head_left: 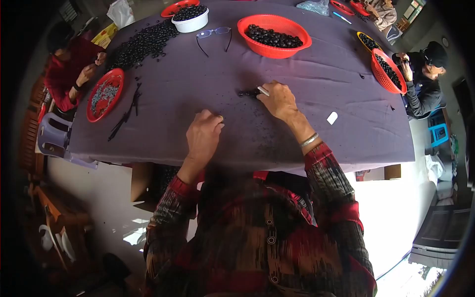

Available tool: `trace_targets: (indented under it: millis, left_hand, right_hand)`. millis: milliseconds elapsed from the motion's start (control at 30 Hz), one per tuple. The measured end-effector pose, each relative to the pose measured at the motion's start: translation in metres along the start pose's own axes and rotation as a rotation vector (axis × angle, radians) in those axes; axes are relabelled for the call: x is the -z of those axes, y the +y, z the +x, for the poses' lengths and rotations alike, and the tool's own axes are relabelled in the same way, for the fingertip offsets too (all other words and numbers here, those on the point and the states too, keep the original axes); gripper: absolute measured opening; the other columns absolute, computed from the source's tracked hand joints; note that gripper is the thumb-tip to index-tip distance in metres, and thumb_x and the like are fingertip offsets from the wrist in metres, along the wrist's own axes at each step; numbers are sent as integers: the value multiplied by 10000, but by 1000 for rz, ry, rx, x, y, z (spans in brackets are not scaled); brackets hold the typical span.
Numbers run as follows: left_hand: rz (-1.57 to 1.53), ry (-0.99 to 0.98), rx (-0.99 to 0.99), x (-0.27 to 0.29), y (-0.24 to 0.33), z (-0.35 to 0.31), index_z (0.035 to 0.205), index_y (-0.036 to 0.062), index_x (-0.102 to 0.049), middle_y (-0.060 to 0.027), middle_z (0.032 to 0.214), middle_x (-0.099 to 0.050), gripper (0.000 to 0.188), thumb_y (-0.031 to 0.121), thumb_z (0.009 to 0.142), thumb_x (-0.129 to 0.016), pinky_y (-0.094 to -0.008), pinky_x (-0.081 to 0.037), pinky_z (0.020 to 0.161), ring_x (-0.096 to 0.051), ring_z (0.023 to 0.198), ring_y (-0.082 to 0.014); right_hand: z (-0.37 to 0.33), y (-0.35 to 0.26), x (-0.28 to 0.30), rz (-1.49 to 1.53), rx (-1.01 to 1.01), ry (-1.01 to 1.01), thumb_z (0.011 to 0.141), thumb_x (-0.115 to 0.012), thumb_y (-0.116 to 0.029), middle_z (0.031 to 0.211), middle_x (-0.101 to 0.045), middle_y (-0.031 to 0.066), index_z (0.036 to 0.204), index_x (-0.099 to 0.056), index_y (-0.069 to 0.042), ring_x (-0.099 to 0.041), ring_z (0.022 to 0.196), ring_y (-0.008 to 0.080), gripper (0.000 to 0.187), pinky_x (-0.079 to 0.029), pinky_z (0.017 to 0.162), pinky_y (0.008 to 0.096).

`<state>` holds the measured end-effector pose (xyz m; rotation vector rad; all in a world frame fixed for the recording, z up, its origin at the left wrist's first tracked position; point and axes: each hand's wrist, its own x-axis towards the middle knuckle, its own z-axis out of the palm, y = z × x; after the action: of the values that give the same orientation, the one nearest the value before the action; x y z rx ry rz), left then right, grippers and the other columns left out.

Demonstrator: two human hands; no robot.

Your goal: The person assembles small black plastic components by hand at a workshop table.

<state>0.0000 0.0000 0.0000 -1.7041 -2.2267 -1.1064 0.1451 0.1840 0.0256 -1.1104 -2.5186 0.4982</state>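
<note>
My left hand hovers over the near middle of the cloth-covered table. Its fingers are pinched together, and whatever sits between them is too small to make out. Farther right, my right hand is closed around a short white stick-shaped piece. At its fingertips, small black pieces lie on the cloth; I cannot tell whether the fingers grip any. Dark crumbs are scattered between and below my hands.
Ahead stands a red basket of black round pieces, with eyeglasses and a white tub to its left. A loose black pile and red tray lie left. A white tag lies right. Co-workers sit at both sides.
</note>
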Motion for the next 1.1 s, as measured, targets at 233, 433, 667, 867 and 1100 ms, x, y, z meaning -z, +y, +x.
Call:
trace_targets:
  millis: [233, 433, 667, 867, 1100]
  left_hand:
    - [-60, 92, -59, 6, 11, 3, 924, 23, -644, -64, 805, -547, 210, 34, 726, -715, -308, -477, 641, -560, 729, -221]
    - [-810, -12, 131, -3, 37, -5, 1036, 0, -610, -30, 891, -518, 258, -3, 788, -680, -246, -456, 705, -533, 798, -117]
    - [-888, -217, -158, 17, 56, -6, 1123, -17, -593, -45, 1016, -488, 328, -47, 803, -655, -233, -440, 774, -497, 862, -103]
    - [-952, -149, -60, 16, 67, -9, 1016, 32, -644, -14, 888, -504, 218, 58, 804, -693, -229, -388, 687, -452, 748, -86]
    - [-1391, -411, 306, 30, 79, -9, 1037, 35, -633, -44, 953, -607, 176, 10, 867, -594, -253, -436, 709, -535, 793, -115]
  right_hand:
    - [-12, 2, -6, 6, 119, 66, 739, -692, -161, 942, -623, 152, 922, -643, -60, -613, 865, 351, 215, -499, 761, 429]
    - [-67, -25, 34, 603, 92, -5, 782, -662, -109, 697, -602, 29, 945, -673, -16, -502, 523, 111, 189, -397, 484, 265]
    - [-103, -36, 57, 1378, -203, -514, 829, -642, -86, 689, -565, -1, 934, -663, 15, -351, 466, 13, 147, -242, 401, 200]
    - [-110, -32, 49, 1618, -227, -602, 853, -668, -130, 702, -561, 0, 917, -649, 10, -352, 478, 21, 155, -242, 401, 202]
    - [-123, -35, 61, 1069, 215, 31, 837, -677, -88, 765, -550, -2, 980, -648, -6, -468, 662, 83, 167, -404, 614, 229]
